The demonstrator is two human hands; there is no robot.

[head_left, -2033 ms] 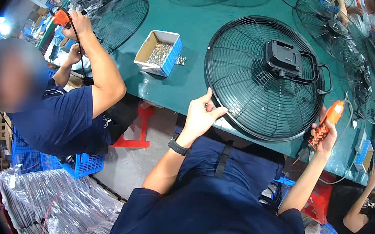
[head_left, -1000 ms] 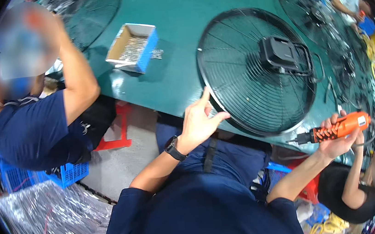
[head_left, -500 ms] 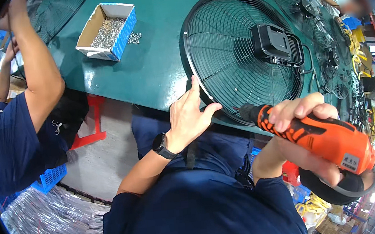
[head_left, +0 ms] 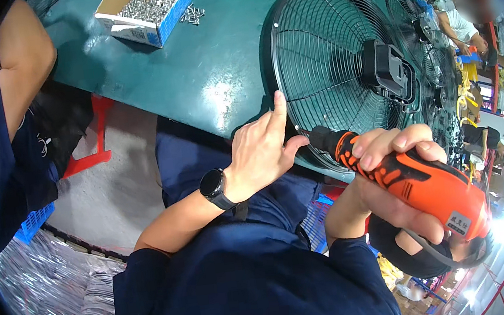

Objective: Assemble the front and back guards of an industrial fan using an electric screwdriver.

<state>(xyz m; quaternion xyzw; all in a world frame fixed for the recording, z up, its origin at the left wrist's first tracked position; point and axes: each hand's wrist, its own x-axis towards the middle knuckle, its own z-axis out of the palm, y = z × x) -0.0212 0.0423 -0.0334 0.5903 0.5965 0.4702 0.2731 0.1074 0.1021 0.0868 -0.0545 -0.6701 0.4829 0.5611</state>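
Note:
A black wire fan guard (head_left: 320, 44) with a black motor housing (head_left: 388, 73) lies flat on the green table (head_left: 205, 69). My left hand (head_left: 261, 153), with a dark watch on the wrist, rests on the guard's near rim, forefinger pointing up along it and thumb by the driver's tip. My right hand (head_left: 398, 184) grips an orange and black electric screwdriver (head_left: 419, 179), whose black nose touches the rim right next to my left thumb. Whether a screw sits under the tip is hidden.
A white and blue cardboard box (head_left: 151, 7) full of silver screws stands at the table's far left, with a few loose screws beside it. A person in dark blue (head_left: 8, 142) sits at my left. More fan guards and other workers are at the far right.
My right hand has swung the screwdriver in from the far right to the guard's near rim. The view has closed in on the guard; my left hand has stayed on the rim.

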